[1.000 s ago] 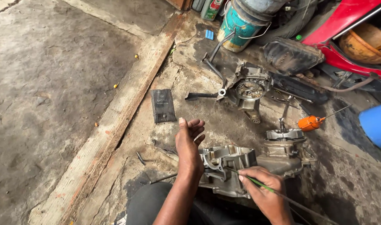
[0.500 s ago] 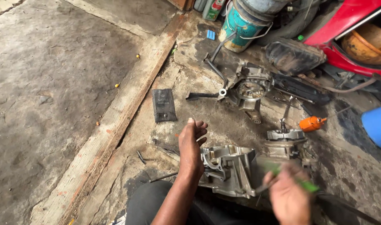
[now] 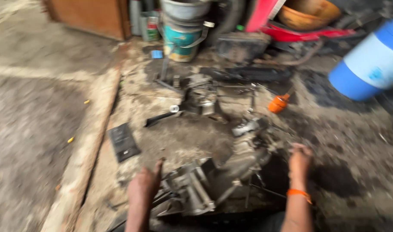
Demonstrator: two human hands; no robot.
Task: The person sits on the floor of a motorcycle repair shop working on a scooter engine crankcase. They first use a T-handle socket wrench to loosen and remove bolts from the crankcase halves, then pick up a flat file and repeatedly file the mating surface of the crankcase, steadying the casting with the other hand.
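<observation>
Since half a second ago the view has swung, and the right hand (image 3: pixel 300 160) has let go of the thin green rod it held; it now lies at the right of the grey engine casing (image 3: pixel 213 182), and the rod is no longer to be seen; the left hand (image 3: pixel 145 185) has stayed at the casing's left edge.

Judging from this, the casing, tilted on the gritty concrete floor (image 3: pixel 41 129), could rock or slide if pressed from one side only; oily metal and sharp fins could nick a fingertip; the blur hides just where the fingers sit.

The left hand is flat, fingers pointing to the far side, touching the casing's left rim, open and gripping nothing that shows; the right hand, with an orange band at the wrist, is loosely curled, knuckles up, just beside the casing's right end; whether it clasps anything I cannot tell.

The casing lies near, between both forearms; an orange-handled tool (image 3: pixel 278 103) lies farther off, to the right.
</observation>
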